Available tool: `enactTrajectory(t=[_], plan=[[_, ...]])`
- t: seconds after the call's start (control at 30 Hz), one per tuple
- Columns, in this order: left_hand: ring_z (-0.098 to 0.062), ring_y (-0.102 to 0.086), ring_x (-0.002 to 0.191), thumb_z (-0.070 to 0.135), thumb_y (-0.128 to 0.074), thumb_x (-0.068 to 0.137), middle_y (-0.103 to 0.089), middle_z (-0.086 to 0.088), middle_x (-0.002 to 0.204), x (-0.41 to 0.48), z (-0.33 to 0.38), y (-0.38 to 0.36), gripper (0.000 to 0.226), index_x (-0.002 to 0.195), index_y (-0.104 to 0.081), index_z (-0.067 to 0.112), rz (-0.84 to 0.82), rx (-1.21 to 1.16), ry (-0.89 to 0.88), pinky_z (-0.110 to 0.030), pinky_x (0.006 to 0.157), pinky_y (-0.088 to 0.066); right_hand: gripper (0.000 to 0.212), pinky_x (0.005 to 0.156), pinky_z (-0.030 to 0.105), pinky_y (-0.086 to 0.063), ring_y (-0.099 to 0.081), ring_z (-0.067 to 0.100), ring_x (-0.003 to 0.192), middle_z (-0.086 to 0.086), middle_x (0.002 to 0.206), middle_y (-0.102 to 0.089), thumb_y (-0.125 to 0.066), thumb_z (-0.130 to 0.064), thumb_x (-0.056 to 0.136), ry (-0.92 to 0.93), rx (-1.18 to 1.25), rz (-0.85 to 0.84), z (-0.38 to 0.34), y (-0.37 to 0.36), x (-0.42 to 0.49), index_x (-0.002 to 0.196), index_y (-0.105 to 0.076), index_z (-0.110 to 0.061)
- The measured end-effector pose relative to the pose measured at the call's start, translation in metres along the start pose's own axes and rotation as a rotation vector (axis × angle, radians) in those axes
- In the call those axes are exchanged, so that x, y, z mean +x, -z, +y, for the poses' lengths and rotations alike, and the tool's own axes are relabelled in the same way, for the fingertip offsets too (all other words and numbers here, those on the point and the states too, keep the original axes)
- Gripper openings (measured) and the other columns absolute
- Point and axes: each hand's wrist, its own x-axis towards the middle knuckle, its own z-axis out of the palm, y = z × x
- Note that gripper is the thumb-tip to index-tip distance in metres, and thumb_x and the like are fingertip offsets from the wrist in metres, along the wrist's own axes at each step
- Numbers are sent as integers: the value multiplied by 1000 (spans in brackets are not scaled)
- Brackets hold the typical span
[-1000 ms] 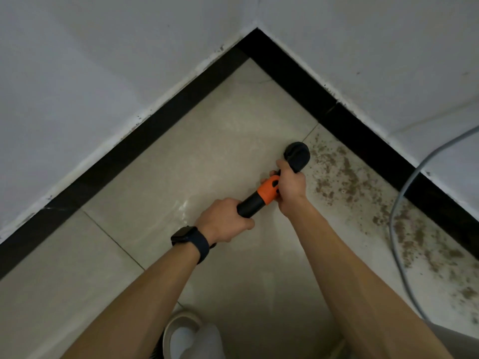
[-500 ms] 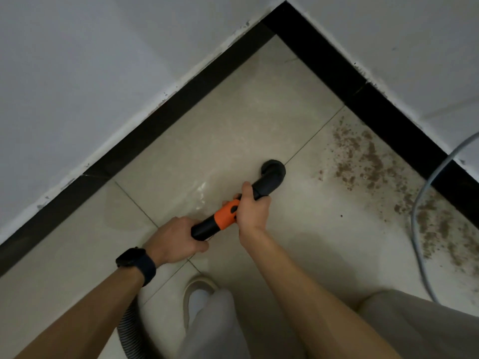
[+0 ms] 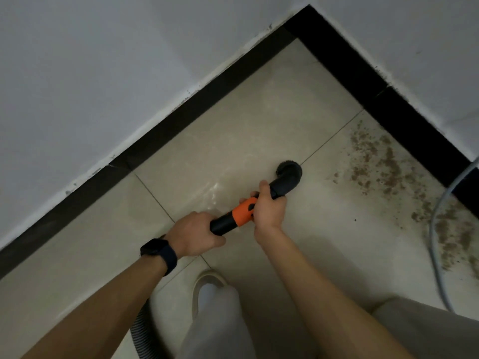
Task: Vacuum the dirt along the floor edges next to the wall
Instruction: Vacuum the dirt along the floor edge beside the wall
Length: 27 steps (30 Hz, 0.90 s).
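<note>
Both hands grip the vacuum wand, left hand rearward, right hand forward; brush nozzle well apart from the dirt.

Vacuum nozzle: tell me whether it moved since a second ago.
Yes. The vacuum nozzle has pulled back, away from the dirt patch it was touching.

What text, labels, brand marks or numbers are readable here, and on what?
None readable.
Orange collar of the vacuum wand: one small dark mark, too blurred to tell whether it is lettering.
Watch on the left wrist: face dark, nothing displayed.
Wall, black skirting, floor tiles: no print or signs.
</note>
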Motion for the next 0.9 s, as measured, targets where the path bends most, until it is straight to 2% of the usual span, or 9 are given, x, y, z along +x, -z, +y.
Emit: enactTrajectory(t=[0.23, 0.33, 0.47, 0.7, 0.77, 0.9], plan=[[-17, -56, 53, 37, -69, 70, -60, 3, 64, 64, 100, 10, 20, 68, -55, 23, 41, -41, -126, -24, 49, -37, 37, 57, 35, -58, -68, 19, 53, 12, 86, -65, -67, -25, 101, 94, 97, 53, -90, 31, 60, 127, -55, -2], [-19, -59, 58, 38, -67, 71, -62, 1, 70, 82, 130, 4, 18, 72, -56, 24, 60, -73, -146, -24, 52, -40, 30, 57, 35, -59, -68, 20, 57, 10, 84, -65, -68, -20, 99, 109, 92, 31, -117, 43, 76, 121, -56, -3], [-16, -58, 60, 41, -62, 77, -60, 4, 72, 97, 149, 3, 16, 74, -52, 30, 106, 58, -196, -23, 52, -40, 18, 55, 35, -57, -64, 20, 54, 8, 74, -61, -67, -9, 98, 108, 144, 16, -130, 52, 88, 110, -54, -5], [-22, -65, 77, 43, -62, 79, -66, 0, 90, 123, 179, 27, 29, 102, -64, 24, 231, 198, -280, -30, 69, -55, 15, 48, 29, -56, -65, 20, 65, 8, 79, -61, -62, -16, 103, 135, 224, 53, -157, 48, 107, 109, -55, -5], [-23, -64, 78, 42, -61, 81, -66, -1, 91, 130, 184, 34, 30, 104, -64, 23, 275, 208, -284, -30, 70, -55, 19, 52, 30, -58, -65, 20, 67, 8, 81, -62, -62, -19, 104, 122, 232, 2, -166, 41, 110, 116, -54, -6], [-21, -61, 72, 40, -58, 84, -61, 1, 84, 139, 175, 56, 26, 102, -62, 21, 369, 153, -209, -29, 66, -51, 20, 73, 38, -59, -67, 20, 74, 7, 85, -64, -62, -23, 104, 99, 70, -148, -183, 8, 111, 115, -57, -8]])
